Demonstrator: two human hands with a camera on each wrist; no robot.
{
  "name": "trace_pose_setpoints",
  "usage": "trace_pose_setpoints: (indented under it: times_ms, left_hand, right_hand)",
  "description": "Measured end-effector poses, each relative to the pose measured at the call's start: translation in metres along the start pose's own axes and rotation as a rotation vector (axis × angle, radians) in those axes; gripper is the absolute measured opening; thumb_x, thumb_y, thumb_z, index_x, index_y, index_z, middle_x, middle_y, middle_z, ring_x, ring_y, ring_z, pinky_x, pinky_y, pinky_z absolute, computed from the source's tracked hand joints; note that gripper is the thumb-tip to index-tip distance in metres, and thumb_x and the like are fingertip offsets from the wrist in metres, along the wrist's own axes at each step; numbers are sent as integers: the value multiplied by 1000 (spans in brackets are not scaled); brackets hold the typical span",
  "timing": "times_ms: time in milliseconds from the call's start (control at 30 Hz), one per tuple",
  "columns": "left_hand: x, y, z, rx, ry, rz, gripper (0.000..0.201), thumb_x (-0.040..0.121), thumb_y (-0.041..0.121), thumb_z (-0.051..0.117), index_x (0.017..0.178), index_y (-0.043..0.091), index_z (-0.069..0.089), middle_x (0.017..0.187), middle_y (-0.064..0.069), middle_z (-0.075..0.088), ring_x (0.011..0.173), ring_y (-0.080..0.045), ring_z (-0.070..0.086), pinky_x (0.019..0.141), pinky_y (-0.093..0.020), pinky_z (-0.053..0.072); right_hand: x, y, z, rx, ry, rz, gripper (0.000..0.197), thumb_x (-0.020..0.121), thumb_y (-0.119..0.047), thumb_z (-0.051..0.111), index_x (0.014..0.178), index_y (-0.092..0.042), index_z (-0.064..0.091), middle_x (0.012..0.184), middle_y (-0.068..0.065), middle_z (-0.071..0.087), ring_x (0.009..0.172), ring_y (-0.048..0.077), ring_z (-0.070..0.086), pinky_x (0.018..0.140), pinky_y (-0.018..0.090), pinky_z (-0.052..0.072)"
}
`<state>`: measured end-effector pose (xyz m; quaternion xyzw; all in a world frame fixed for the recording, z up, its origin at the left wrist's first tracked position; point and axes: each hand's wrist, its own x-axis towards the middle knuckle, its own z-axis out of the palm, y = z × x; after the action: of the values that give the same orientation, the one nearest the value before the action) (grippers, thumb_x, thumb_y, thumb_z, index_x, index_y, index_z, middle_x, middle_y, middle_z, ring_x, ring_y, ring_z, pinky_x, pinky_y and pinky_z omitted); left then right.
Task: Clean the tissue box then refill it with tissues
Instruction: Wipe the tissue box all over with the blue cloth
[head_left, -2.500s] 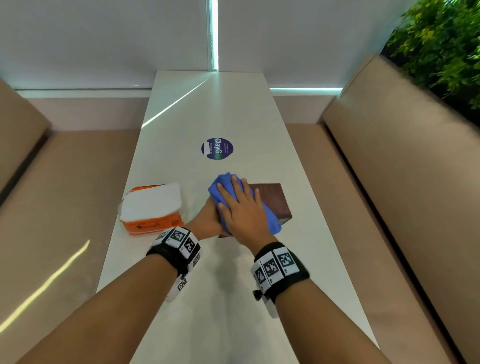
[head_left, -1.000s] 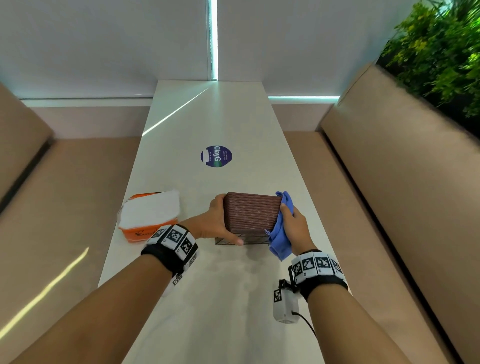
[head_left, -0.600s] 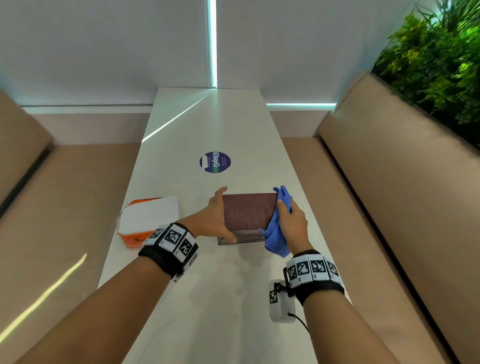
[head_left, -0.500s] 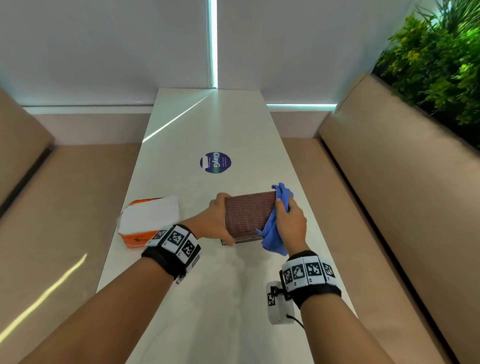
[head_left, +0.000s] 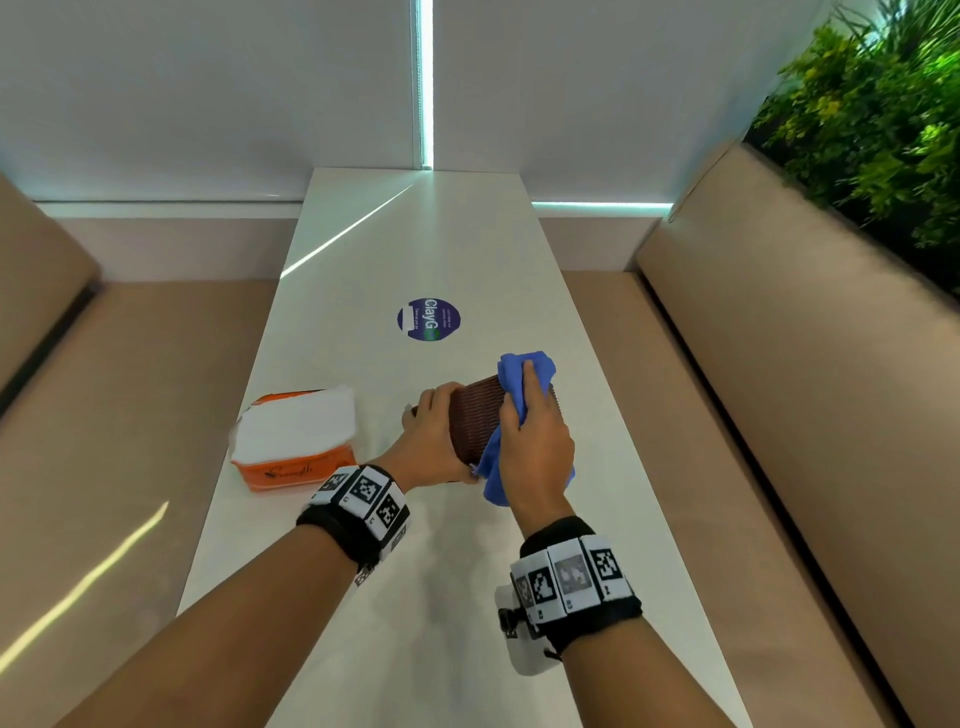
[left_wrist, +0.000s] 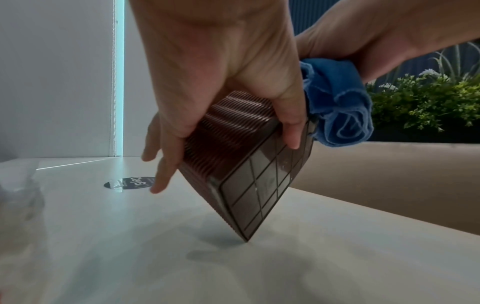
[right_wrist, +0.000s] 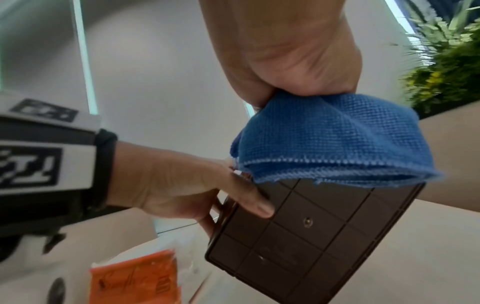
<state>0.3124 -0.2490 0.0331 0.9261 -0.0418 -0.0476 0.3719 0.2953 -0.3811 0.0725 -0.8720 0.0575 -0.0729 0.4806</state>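
The brown ribbed tissue box (head_left: 475, 423) (left_wrist: 233, 148) (right_wrist: 298, 236) is tilted up on one corner on the white table (head_left: 441, 597). My left hand (head_left: 434, 441) (left_wrist: 221, 92) (right_wrist: 187, 189) grips it from the left side, thumb on its gridded underside. My right hand (head_left: 535, 441) (right_wrist: 285, 61) holds a blue cloth (head_left: 519, 374) (left_wrist: 335, 98) (right_wrist: 330, 139) against the box's upper right face. An orange pack of white tissues (head_left: 296, 439) (right_wrist: 135, 277) lies open on the table to the left of the box.
A round dark sticker (head_left: 428, 319) (left_wrist: 130, 182) lies on the table beyond the box. Tan benches (head_left: 779, 415) run along both sides of the narrow table. Green plants (head_left: 872, 119) stand behind the right backrest. A white wall closes the far end.
The left hand has tipped the box further up onto a corner. The right hand has carried the cloth from the box's right side up over its top face.
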Motion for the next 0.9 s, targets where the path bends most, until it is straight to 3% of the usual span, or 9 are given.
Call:
trace_pose_setpoints:
  times_ms: [133, 233, 333, 400, 500, 567, 633, 767, 900]
  left_hand:
    - [1, 4, -4, -9, 0, 29, 100, 61, 27, 85, 138, 12, 24, 139, -8, 34, 133, -22, 30, 116, -57, 6]
    - [8, 8, -8, -89, -8, 100, 82, 72, 30, 74, 137, 10, 29, 133, -10, 42, 125, -27, 41, 111, -57, 24]
    - [10, 4, -13, -291, -6, 50, 65, 70, 54, 53, 123, 20, 41, 116, -11, 52, 104, -28, 54, 97, -46, 45]
    - [6, 2, -14, -383, 16, 37, 53, 68, 56, 51, 111, 25, 43, 107, -5, 54, 94, -20, 55, 89, -31, 48]
    - [5, -5, -14, -364, 48, 120, 77, 60, 54, 61, 124, 16, 39, 120, 1, 48, 107, -12, 51, 93, -17, 41]
    - [5, -11, -15, -372, 43, 123, 95, 51, 50, 70, 131, 13, 34, 130, -3, 45, 116, -17, 49, 99, -27, 41]
    - [5, -18, -15, -370, 28, 87, 110, 41, 47, 76, 135, 15, 29, 133, -6, 42, 120, -19, 47, 101, -32, 41]
    - [4, -20, -16, -326, 22, 55, 116, 40, 38, 83, 138, 18, 24, 135, -4, 40, 120, -18, 45, 101, -35, 43]
    - [9, -16, -15, -310, 14, 54, 115, 40, 36, 81, 138, 15, 25, 135, -6, 39, 120, -17, 44, 101, -33, 41]
  right_hand:
    - [-5, -5, 10, -71, -34, -52, 53, 99, -19, 40, 149, -28, 24, 116, 9, 57, 98, 19, 56, 84, 26, 44]
    - [-6, -11, 21, -168, -84, -124, 53, 99, -22, 40, 150, -26, 23, 135, 14, 49, 116, 29, 52, 98, 39, 45]
    - [0, -18, 27, -238, -178, -110, 52, 100, -28, 36, 150, -26, 21, 145, 17, 39, 128, 34, 44, 104, 45, 39]
    - [7, -17, 29, -308, -228, -122, 51, 100, -30, 31, 150, -25, 21, 148, 15, 34, 133, 33, 38, 107, 46, 35]
    - [18, -11, 27, -328, -217, -143, 52, 98, -34, 25, 148, -22, 25, 147, 9, 37, 132, 28, 36, 108, 46, 33]
    - [26, -5, 24, -314, -247, -127, 50, 99, -31, 26, 149, -27, 24, 149, 6, 33, 135, 27, 32, 110, 47, 31]
    - [35, 5, 17, -299, -299, -49, 49, 101, -30, 25, 150, -32, 19, 158, 2, 20, 145, 29, 17, 116, 50, 20]
    - [49, 16, 8, -254, -313, 82, 47, 101, -32, 21, 148, -40, 19, 159, -2, 16, 147, 33, 4, 117, 52, 11]
    - [38, -2, 13, -343, -273, 94, 50, 102, -29, 22, 151, -30, 14, 160, 5, 11, 147, 32, 5, 119, 50, 11]
